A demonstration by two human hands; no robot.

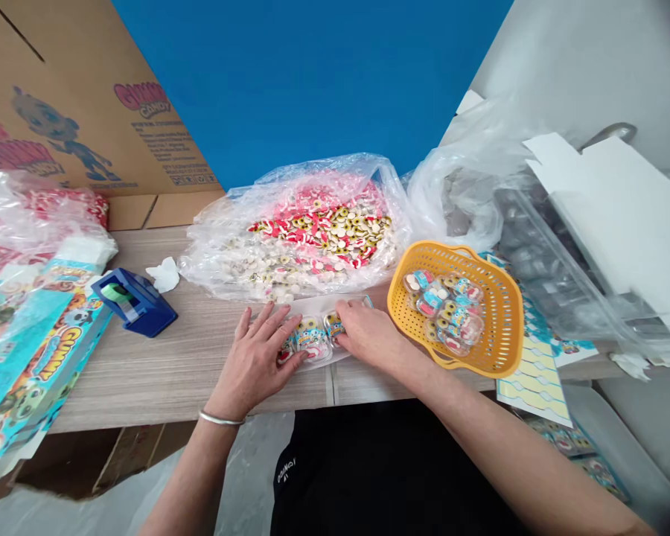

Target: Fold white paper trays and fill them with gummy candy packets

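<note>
A pale backing sheet (298, 305) lies on the table in front of me, with several small clear candy packs (313, 339) in a row on it. My left hand (257, 357), a silver bangle at its wrist, rests on the left end of the row with its fingers stretched out. At the right end, the curled fingers of my right hand (365, 331) grip another candy pack (333, 324), partly hidden under them. To the right of that hand stands a yellow basket (505, 327) with several filled packs inside.
Behind my hands lies an open plastic bag (223, 253) of loose gummy candies (340, 227). A blue tape dispenser (139, 301) and printed candy box (56, 357) are on the left. Clear plastic trays (558, 253) and yellow printed card (536, 380) sit right; a cardboard box (161, 141) stands behind.
</note>
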